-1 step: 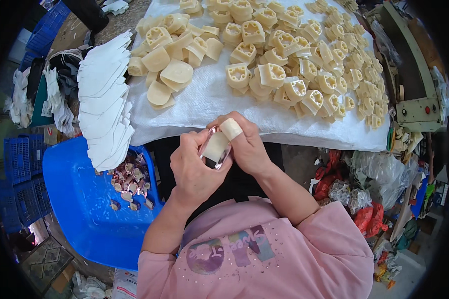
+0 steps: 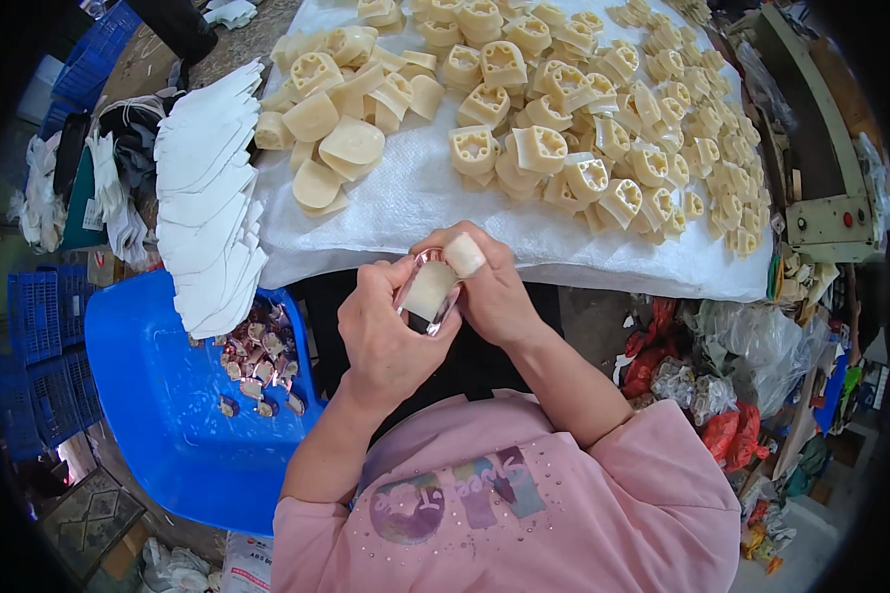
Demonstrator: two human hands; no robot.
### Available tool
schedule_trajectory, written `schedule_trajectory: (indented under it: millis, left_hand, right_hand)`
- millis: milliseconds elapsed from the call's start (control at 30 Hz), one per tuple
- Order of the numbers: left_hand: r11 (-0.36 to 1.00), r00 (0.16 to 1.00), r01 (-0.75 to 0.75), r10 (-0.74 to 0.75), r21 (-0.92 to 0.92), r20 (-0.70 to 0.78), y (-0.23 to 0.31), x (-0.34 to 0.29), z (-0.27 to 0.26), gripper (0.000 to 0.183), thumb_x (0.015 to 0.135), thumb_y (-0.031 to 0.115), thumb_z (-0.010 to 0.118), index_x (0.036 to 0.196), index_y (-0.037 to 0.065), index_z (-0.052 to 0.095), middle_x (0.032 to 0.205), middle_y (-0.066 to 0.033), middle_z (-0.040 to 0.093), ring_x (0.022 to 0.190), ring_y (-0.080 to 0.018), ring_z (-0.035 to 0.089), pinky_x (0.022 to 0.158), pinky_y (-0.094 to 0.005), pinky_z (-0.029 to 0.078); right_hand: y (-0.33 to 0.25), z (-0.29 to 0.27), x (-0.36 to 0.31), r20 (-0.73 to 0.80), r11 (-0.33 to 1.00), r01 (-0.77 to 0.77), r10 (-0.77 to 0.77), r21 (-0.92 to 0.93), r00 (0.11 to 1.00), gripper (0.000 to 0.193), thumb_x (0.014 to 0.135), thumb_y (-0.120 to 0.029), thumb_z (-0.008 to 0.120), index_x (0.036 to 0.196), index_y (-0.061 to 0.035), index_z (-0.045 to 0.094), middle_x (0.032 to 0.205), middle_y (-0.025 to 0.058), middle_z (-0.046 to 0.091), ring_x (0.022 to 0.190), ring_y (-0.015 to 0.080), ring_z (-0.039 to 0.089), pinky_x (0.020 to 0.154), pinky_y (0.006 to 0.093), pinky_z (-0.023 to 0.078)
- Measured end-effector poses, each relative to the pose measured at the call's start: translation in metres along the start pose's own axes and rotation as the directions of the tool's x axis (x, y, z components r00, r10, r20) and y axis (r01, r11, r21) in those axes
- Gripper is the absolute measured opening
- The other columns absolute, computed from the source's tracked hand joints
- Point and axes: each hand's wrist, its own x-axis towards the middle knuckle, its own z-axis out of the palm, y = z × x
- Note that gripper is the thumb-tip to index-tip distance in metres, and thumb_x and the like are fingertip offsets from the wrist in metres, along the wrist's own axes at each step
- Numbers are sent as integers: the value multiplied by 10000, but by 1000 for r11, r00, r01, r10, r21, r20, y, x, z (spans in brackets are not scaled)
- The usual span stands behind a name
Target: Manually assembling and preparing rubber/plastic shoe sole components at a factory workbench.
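Note:
A small shiny pink-metallic heel-shaped piece (image 2: pixel 428 293) with a cream face is held between both hands over my lap. My left hand (image 2: pixel 386 321) is closed, its thumb and fingers gripping the piece's left and lower edges. My right hand (image 2: pixel 492 287) is closed round its upper right side. A cream-coloured wrap (image 2: pixel 464 255) covers the right thumb, which lies by the piece's top right rim. The fingers hide the back of the piece. More small shiny pinkish pieces (image 2: pixel 257 368) lie in a blue basin (image 2: pixel 183 415) at the left.
Ahead, a table with a white woven sheet (image 2: pixel 405 222) bears heaps of cream plastic heel-like pieces (image 2: pixel 539 150). Overlapping white flat pieces (image 2: pixel 208 188) hang over its left edge. Blue crates (image 2: pixel 44 306) stand far left. Plastic bags (image 2: pixel 752 346) and a green machine frame (image 2: pixel 826 217) are at right.
My wrapped right thumb has shifted slightly to the right, uncovering a little more of the piece's cream face. Both hands keep their grip in the same place.

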Motion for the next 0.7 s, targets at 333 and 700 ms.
schedule_trajectory:
  millis: [333,700]
  left_hand:
    - [992,994,88,-81,92,-80,-1,-4,3,513,591,79,815,959,6,465,838,-167,619,716,-270,657,628,-326,528]
    - [984,991,-130,132,122,-6,-10,2,-4,542,604,-17,758,1110,-27,563,806,-122,580,648,-231,579,594,-306,476]
  right_hand:
    - [-3,4,-8,12,890,113,-120,-441,993,278,971,-250,450,1122,-38,548,1008,74,601,912,177,576,821,298,455]
    - [10,-6,-4,-24,974,-187,191,126,981,193,918,-127,480,1059,-22,560,900,44,598,788,111,563,678,269,472]
